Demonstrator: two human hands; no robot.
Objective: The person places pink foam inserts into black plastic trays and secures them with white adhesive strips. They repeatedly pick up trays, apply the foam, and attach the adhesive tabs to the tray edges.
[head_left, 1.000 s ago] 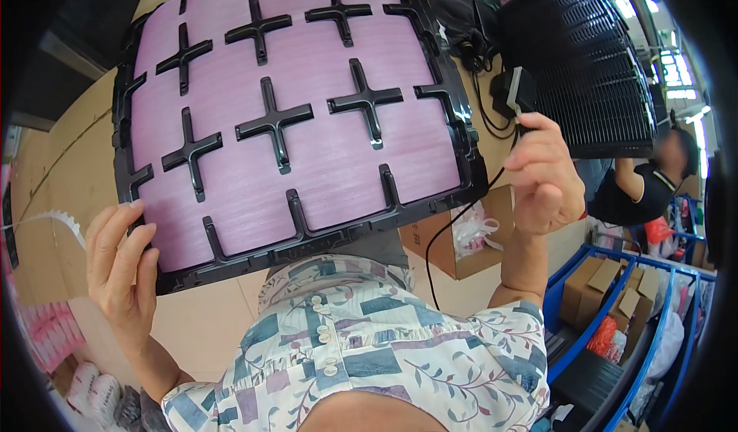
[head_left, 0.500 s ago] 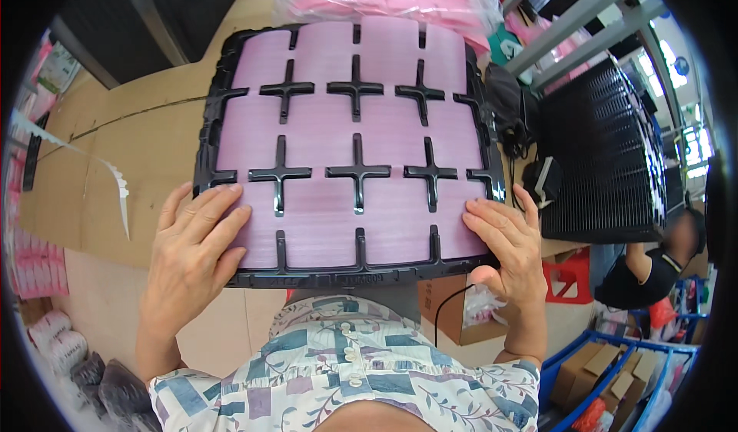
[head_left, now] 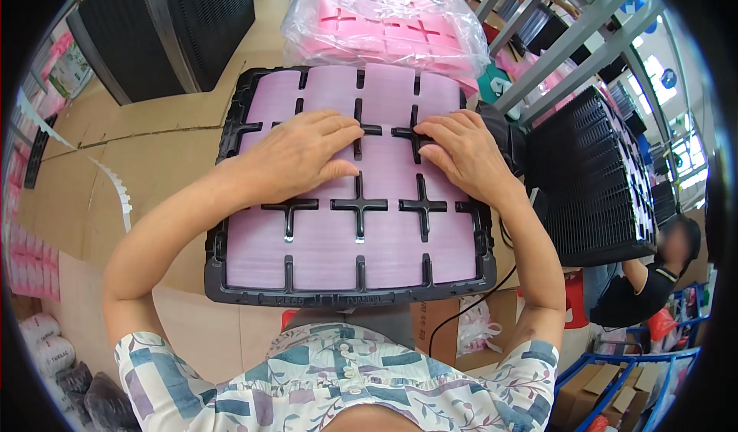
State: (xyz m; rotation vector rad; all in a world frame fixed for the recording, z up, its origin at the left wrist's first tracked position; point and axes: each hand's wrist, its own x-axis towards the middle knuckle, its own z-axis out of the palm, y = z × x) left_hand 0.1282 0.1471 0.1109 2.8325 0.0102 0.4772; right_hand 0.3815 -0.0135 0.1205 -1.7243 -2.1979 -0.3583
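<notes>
A black plastic tray (head_left: 350, 300) lies flat before me on a table covered in brown cardboard. Over it rests a pink foam sheet (head_left: 327, 267), with black cross-shaped ribs (head_left: 360, 204) of the tray showing through its slots. My left hand (head_left: 307, 147) lies palm down on the sheet, left of the middle, fingers stretched toward the right. On the right half, my right hand (head_left: 465, 151) rests on the sheet with its fingers extended beside a rib. Neither hand holds anything. Both cover parts of the upper row of ribs.
A clear plastic bag (head_left: 384, 24) of pink foam sheets lies behind the tray. Stacks of black trays stand at the far left (head_left: 177, 32) and right (head_left: 592, 178). Grey metal bars (head_left: 569, 48) rise at the back right. A person (head_left: 653, 278) is at the right.
Both hands have moved from the tray's near corners, forward and inward, onto the foam sheet. The tray sits lower in the view, and more of the bag behind shows.
</notes>
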